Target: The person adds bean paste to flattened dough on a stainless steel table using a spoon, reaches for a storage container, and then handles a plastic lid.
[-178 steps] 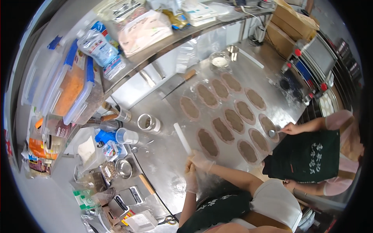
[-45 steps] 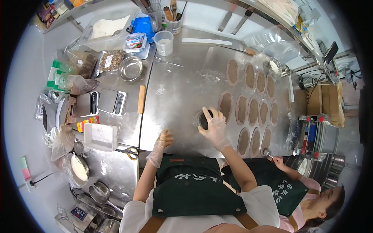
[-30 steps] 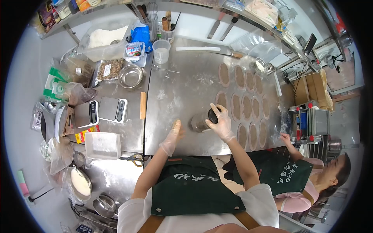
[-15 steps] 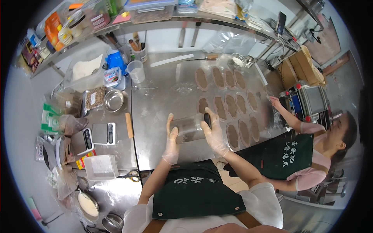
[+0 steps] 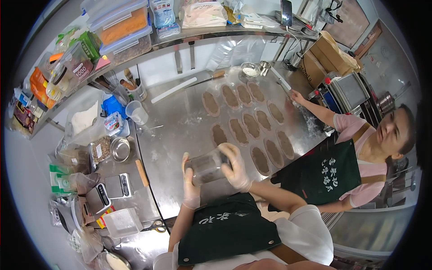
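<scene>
A clear cylindrical jar (image 5: pixel 204 168) with brownish powder clinging inside lies tilted on its side between my hands, above the near part of the steel table. My gloved left hand (image 5: pixel 191 185) grips its left end. Wrapped round the other end is my gloved right hand (image 5: pixel 235 168), which mostly hides the jar's dark lid. Beyond and to the right, several flat oval dough pieces (image 5: pixel 259 160) lie in rows, each spread with a brown layer; the nearest ones are close to my right hand.
At the right, a co-worker's hand (image 5: pixel 297 96) reaches to a long pale strip (image 5: pixel 282 83). A small bowl of white powder (image 5: pixel 250 69) stands at the back. Leftward are a metal bowl (image 5: pixel 120 149), scales (image 5: pixel 118 185), a plastic tub (image 5: pixel 122 223) and scissors (image 5: pixel 156 226). A loaded shelf (image 5: pixel 189 33) overhangs the back.
The whole view has shifted and turned. My right hand has closed further over the jar's lid end, covering the lid. The co-worker's hand has moved up against the pale strip.
</scene>
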Demonstrator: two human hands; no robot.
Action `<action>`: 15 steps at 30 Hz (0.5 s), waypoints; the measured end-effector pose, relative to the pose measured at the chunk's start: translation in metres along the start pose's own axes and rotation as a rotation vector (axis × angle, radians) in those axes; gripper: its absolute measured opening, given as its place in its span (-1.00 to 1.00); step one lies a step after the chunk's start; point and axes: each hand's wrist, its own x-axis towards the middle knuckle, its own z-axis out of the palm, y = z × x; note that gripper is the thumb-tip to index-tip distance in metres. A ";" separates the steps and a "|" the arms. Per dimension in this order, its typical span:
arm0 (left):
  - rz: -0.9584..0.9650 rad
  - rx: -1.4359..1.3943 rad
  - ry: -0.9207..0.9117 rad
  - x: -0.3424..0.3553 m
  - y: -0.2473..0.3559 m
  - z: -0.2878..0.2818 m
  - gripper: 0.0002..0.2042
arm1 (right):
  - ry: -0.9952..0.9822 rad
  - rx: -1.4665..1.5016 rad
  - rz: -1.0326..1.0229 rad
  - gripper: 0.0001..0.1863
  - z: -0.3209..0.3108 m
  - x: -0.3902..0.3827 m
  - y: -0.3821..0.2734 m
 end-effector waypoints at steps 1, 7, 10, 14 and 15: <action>0.000 0.003 -0.003 0.002 0.006 0.005 -0.40 | 0.142 0.160 0.349 -0.47 0.013 -0.007 0.004; -0.113 0.206 -0.085 0.017 0.027 -0.012 -0.37 | -0.136 0.189 0.629 -0.26 -0.015 -0.005 -0.014; -0.294 -0.067 -0.102 0.022 0.010 -0.037 -0.37 | -0.450 -0.399 0.014 -0.01 -0.047 0.011 -0.033; -0.209 -0.078 -0.133 0.018 -0.002 -0.033 -0.39 | -0.737 -0.321 0.077 -0.03 -0.055 0.016 -0.040; -0.209 -0.078 -0.141 0.017 -0.002 -0.029 -0.39 | -0.646 -0.185 0.288 -0.07 -0.053 0.013 -0.041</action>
